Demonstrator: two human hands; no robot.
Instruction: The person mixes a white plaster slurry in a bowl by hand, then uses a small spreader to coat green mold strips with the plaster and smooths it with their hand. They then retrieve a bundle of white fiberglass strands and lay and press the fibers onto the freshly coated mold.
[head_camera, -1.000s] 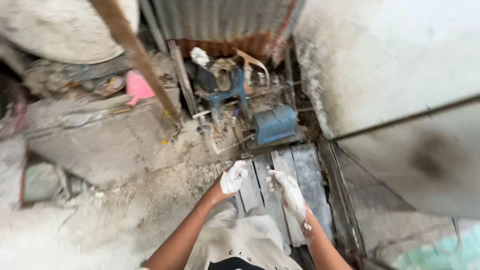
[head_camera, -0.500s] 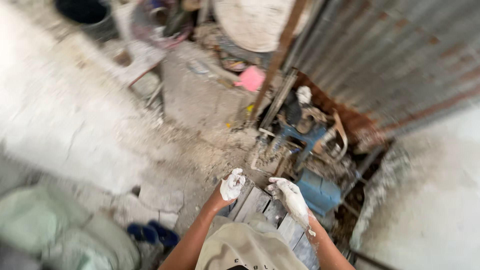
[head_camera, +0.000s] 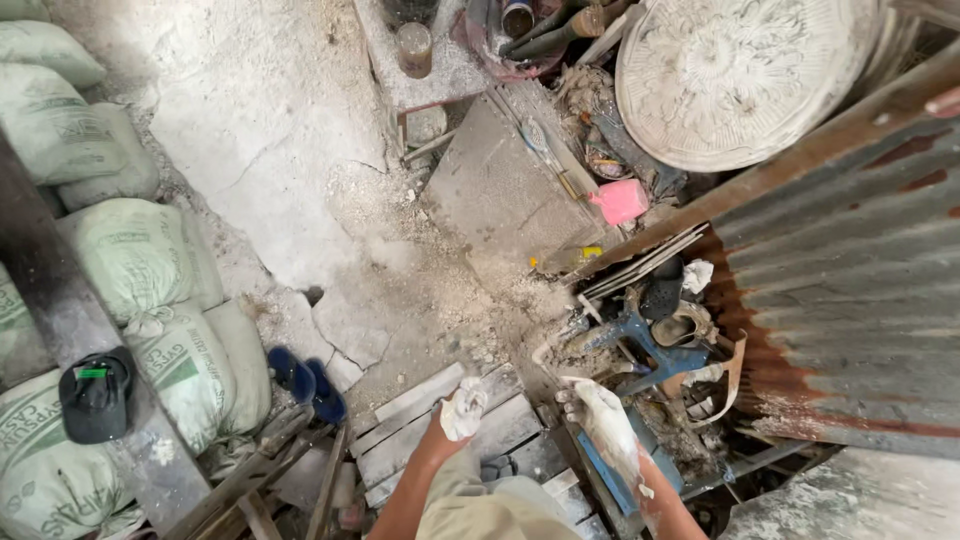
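Plaster-caked left hand (head_camera: 463, 409) was curled in a loose fist, empty | right hand (head_camera: 603, 420), white-crusted, lay flat with fingers spread | rough wooden pallet (head_camera: 430, 420) beneath both | blue metal machine (head_camera: 640, 345) just beyond right hand

Soft even daylight, faint shadows, slight motion blur, wide-angle edge distortion.

There is open room over the wooden boards (head_camera: 440, 420) just past the left fingers (head_camera: 468, 398), but the blue metal machine (head_camera: 640, 345) and rusty metal sheet (head_camera: 850, 300) crowd in close past the right fingers (head_camera: 580, 395).
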